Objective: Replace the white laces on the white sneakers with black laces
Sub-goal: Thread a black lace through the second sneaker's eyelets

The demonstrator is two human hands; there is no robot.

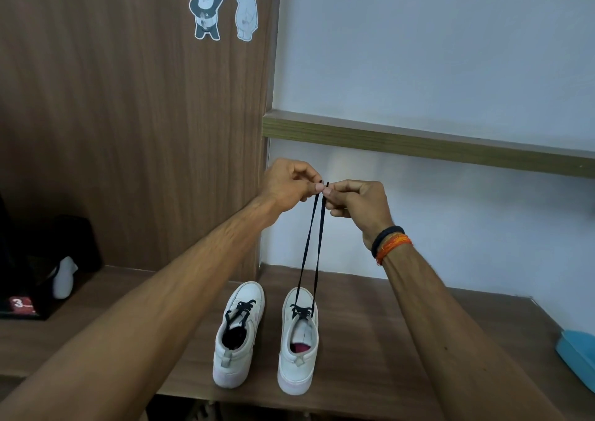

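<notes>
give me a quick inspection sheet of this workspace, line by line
surface: wooden shelf top, brown, carries both shoes
job's things: left sneaker already has a black lace; right sneaker has a black lace through its lower eyelets only, both ends pulled straight up
clutter: black box with a white object at far left; blue tray at right edge
grip: left hand and right hand each pinch one lace end, tips level, close together
cables: nothing seen
surroundings: wood panel with two bear stickers; pale wall with a wooden ledge
</notes>
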